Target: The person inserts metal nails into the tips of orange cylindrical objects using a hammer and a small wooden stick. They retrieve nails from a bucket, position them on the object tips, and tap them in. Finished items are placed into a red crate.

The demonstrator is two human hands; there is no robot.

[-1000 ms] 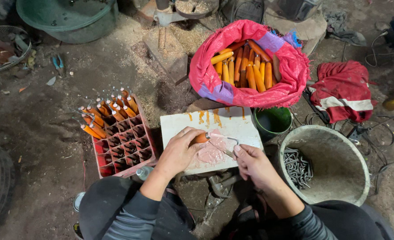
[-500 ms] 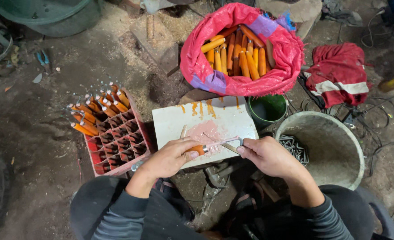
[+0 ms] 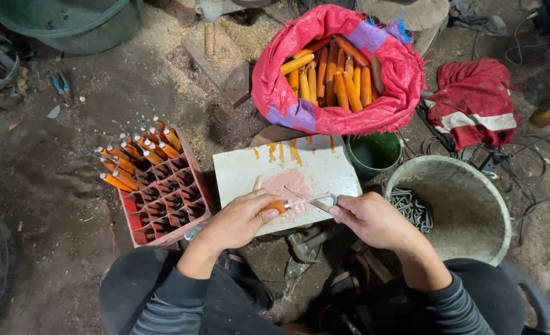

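A: What do the hands hold, nearest the camera?

B: The left hand (image 3: 237,220) is closed around an orange handle (image 3: 277,206); its grip is clamped on it, and the palm hides most of the handle. The right hand (image 3: 371,218) pinches a metal hook (image 3: 322,201) at the handle's tip, fingers together on it. How the hook joins the handle is too small to make out.

A: And where is that?

B: Just over the near edge of the white board (image 3: 287,177), which serves as the table, above a pinkish smear on it. The board's near edge is covered by both hands.

A: To the sides?

B: Left, a red crate (image 3: 166,201) with divided cells; orange handles with hooks stand in its far rows. Right, a grey bucket (image 3: 473,214) with dark metal pieces at its bottom, partly hidden by its rim.

A: Farther off?

B: A small green pot (image 3: 374,154) just beyond the board, then a red sack (image 3: 340,68) full of orange handles. A red cloth (image 3: 476,102) lies to the right. A green tub (image 3: 70,22) is cut off by the top edge.
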